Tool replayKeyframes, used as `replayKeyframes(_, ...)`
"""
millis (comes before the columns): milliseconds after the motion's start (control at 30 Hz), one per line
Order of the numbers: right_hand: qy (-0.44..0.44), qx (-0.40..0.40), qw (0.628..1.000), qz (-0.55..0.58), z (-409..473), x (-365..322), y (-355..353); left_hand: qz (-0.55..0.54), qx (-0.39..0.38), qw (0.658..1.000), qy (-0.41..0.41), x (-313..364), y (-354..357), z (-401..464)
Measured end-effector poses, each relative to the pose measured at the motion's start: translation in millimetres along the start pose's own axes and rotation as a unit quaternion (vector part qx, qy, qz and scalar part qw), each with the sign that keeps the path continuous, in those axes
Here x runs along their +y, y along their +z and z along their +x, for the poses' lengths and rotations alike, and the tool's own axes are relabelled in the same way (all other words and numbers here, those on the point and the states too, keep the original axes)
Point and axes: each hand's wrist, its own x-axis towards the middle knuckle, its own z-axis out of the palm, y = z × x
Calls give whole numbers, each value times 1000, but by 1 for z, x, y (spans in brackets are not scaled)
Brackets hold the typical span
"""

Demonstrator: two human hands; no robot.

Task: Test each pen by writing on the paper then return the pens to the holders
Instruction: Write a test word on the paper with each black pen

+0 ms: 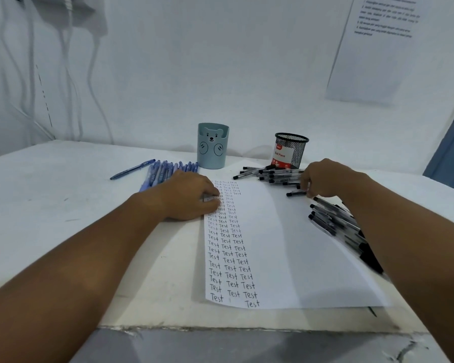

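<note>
The paper (286,244) is laid flat on the tabletop (63,205), three columns of "Test" written down its left side. The left hand (192,197) is pressed flat on the sheet's upper left corner, fingers straight, nothing gripped. Over at two o'clock from the sheet's middle, a black pen (296,194) is pinched at its end by the curled fingers of the right hand (325,179), the pen lying level just at the paper's right edge. A heap of black pens (268,174) is spread at one o'clock, just in front of the black mesh holder (291,150), which stands upright. A second bunch of black pens (338,224) is seen at three o'clock, partly hidden under the right forearm. At eleven o'clock a row of blue pens (165,170) is lined up beside the light blue bear holder (212,145), with one blue pen (131,170) set apart farther left. A printed sheet (372,48) is stuck on the wall.
</note>
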Motion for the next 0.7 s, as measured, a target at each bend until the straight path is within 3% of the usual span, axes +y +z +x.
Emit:
replayKeyframes(133, 2, 16, 1000, -5, -4, -1, -4, -3, 1, 1000, -1, 2, -1, -1)
replayKeyframes(300, -33, 168, 980, 101, -7, -19, -34, -2, -1, 1000, -5, 2, -2, -1)
replayKeyframes(467, -48, 250, 883, 394, -9, -66, -46, 2, 9, 1000, -9, 3, -5, -4)
replayKeyframes(700, -8, 143, 729, 669, -18, -104, 4, 0, 12, 1000, -11, -1, -3, -3)
